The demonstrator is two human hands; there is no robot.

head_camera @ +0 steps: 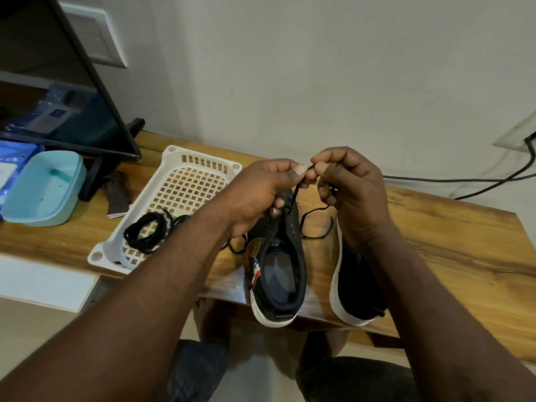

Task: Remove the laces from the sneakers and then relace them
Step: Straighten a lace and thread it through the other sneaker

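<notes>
Left hand [261, 195] and right hand [352, 192] both pinch the black lace [295, 195] tight between thumb and fingertips, just above the left sneaker [278, 265]; lace runs down into its eyelets. Second sneaker [356, 288] just right of it, both on wooden table [435, 242]. White basket [171, 148] to its left holds coiled lace [145, 232]; teal box [43, 187] farther left.

A white "S" on the tongue [275, 244] of the left sneaker [278, 274], smaller lettering beside it illegible.
</notes>
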